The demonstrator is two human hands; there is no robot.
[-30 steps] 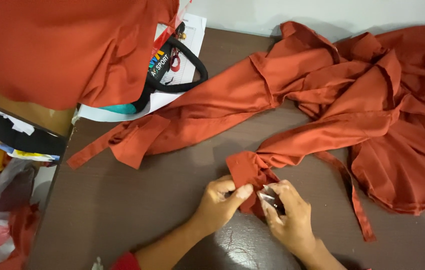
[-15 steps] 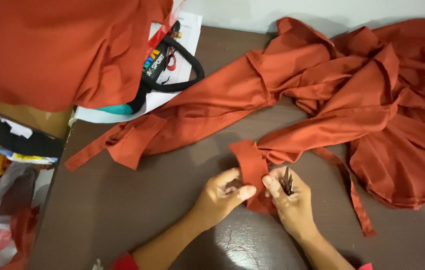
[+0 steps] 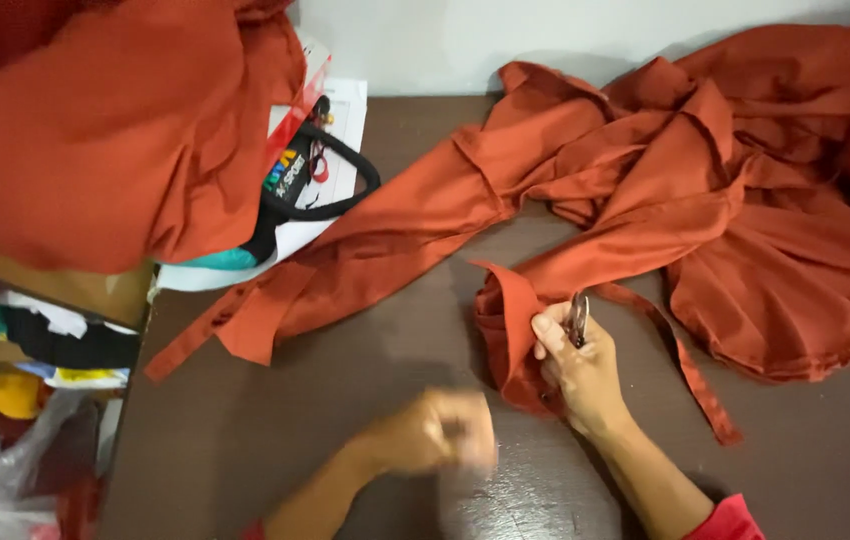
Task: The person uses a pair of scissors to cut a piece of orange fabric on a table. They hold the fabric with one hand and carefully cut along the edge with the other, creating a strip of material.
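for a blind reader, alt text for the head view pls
A person's right hand holds small metal snips against the cuff of a rust-orange garment spread on a dark brown table; the left hand is blurred, off the cloth.

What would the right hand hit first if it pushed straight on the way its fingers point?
Probably the rust-orange garment: the right hand, gripping small metal snips and a cuff-like fold, points up and away along the table toward that cloth. Depth is hard to judge.

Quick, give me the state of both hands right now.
Left hand: blurred in motion above the brown table; open or closed cannot be told, nothing visibly held.
Right hand: closed on small metal snips, pressed against the rust-orange cuff.
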